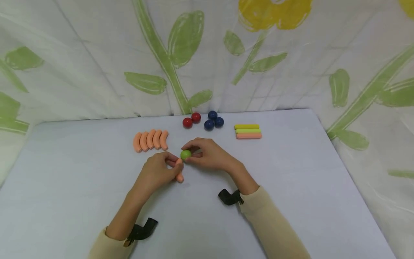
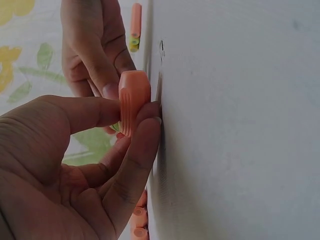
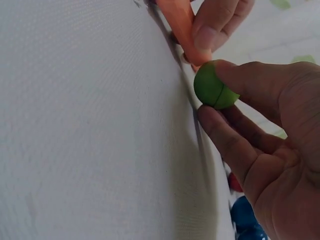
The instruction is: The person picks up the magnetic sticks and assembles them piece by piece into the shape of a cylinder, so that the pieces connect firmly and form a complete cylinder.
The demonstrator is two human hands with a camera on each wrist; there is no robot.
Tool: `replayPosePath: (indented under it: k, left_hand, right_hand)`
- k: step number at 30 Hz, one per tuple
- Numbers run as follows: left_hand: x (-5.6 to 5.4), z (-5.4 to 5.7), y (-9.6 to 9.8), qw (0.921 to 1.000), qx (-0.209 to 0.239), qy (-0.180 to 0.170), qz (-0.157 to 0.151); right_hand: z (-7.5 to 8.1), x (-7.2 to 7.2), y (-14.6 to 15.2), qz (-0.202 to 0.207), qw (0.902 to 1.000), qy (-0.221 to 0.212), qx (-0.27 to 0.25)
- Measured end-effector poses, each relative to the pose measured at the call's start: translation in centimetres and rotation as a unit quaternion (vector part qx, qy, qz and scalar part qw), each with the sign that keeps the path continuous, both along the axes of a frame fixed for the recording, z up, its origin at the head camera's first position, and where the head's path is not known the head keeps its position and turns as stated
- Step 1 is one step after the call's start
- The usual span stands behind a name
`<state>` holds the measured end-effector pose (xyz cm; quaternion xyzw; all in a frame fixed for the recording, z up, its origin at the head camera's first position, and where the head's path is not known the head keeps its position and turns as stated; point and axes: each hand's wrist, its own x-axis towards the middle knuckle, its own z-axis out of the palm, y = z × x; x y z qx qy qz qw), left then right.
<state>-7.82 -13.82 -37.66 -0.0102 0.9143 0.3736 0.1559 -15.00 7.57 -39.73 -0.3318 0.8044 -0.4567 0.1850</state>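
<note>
In the head view my left hand (image 1: 157, 169) pinches an orange, slightly curved sausage-shaped piece (image 1: 179, 176) between thumb and fingers. The left wrist view shows this piece's blunt, grooved end (image 2: 134, 97) held close to the table. My right hand (image 1: 211, 154) holds a small green ball (image 1: 185, 155) between thumb and fingertips, right by the far end of the orange piece. Seen from the right wrist, the ball (image 3: 212, 86) has a thin seam line and overlaps the orange piece's tip.
Beyond my left hand lies a row of several more curved orange pieces (image 1: 151, 139). Two red balls (image 1: 187, 122) and three blue balls (image 1: 209, 125) sit near the back edge of the white table (image 1: 291, 187). Three straight sticks (image 1: 248, 131), yellow, lime and orange, lie at the back right.
</note>
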Motion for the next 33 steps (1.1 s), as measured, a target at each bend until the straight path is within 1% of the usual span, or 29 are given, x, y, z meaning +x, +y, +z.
replayPosePath:
  k: [5,10,14,18,21,24,28,33]
  left_hand:
    - [-0.1,0.0,-0.1,1.0000,0.002,-0.001,-0.003]
    - [0.2,0.0,-0.4,0.9998,0.013,-0.015,0.002]
    - [0.4,0.0,-0.6,0.9995,0.025,-0.017,0.003]
    - [0.4,0.0,-0.6,0.9998,0.015,-0.011,0.000]
    - [0.4,0.0,-0.6,0.9999,0.005,-0.009,0.000]
    - [0.4,0.0,-0.6,1.0000,0.001,-0.007,0.000]
    - [0.3,0.1,-0.5,1.0000,-0.003,-0.004,0.002]
    - [0.3,0.2,-0.4,0.9999,-0.012,-0.001,-0.002]
  right_hand:
    - [0.2,-0.3,-0.3,0.004,0.9999,0.011,0.004]
    - [0.1,-0.3,-0.7,0.019,0.9998,-0.001,-0.002]
    - [0.1,-0.2,-1.1,0.026,0.9997,-0.003,-0.002]
    - [0.1,-0.2,-1.2,0.028,0.9994,0.019,0.011]
    - [0.1,-0.2,-1.0,0.028,0.9992,0.024,0.013]
    - [0.1,-0.2,-0.7,0.016,0.9997,0.015,0.002]
    - [0.0,-0.2,-0.2,-0.012,0.9999,0.010,-0.003]
    - [0.1,-0.1,0.0,-0.031,0.9991,0.027,0.006]
